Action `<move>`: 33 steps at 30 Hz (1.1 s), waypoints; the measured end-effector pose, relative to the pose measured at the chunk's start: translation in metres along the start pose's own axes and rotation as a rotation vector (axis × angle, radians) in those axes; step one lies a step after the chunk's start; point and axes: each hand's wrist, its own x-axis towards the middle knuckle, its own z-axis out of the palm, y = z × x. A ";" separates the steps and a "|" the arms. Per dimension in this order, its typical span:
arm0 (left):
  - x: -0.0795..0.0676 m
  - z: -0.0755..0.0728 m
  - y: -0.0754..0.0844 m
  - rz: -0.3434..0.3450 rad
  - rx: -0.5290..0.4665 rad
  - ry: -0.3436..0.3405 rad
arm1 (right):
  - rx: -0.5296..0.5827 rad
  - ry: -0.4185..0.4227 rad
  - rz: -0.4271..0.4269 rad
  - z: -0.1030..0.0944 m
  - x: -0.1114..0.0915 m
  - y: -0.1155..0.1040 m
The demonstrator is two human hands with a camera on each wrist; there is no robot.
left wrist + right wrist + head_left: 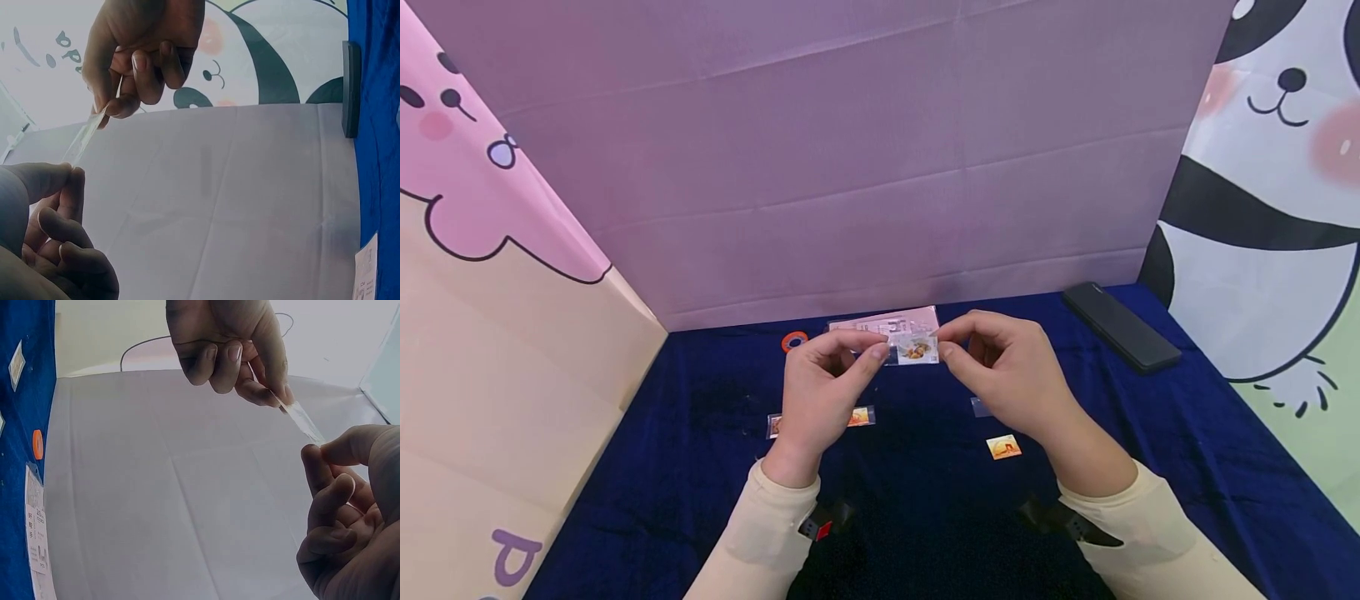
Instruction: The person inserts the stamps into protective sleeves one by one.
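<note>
Both hands hold a small clear plastic sleeve (892,355) up over the table, with a white, stamp-like picture card (917,348) showing at its right part. My left hand (823,392) pinches the left end between thumb and index finger. At the right edge, the thumb and index finger of my right hand (1015,375) pinch it too. Seen nearly edge-on in the left wrist view, the sleeve (84,137) stretches between the two pairs of fingertips. The remaining fingers of each hand are loosely curled.
An orange picture card (1003,447) lies near my right forearm, with a clear sleeve (981,407) partly hidden behind that hand. Sleeved cards (861,416) lie by my left hand. Farther back are a pink printed packet (917,317), an orange tape roll (793,341) and a black slab-like case (1120,327).
</note>
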 end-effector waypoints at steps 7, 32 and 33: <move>0.001 0.000 0.000 0.003 -0.008 -0.004 | 0.000 -0.004 0.005 0.000 0.000 0.000; 0.000 0.002 -0.002 -0.007 -0.010 -0.019 | -0.003 -0.072 -0.002 0.000 0.000 0.002; 0.000 0.002 -0.002 -0.007 -0.010 -0.021 | -0.003 -0.072 -0.002 0.000 0.000 0.002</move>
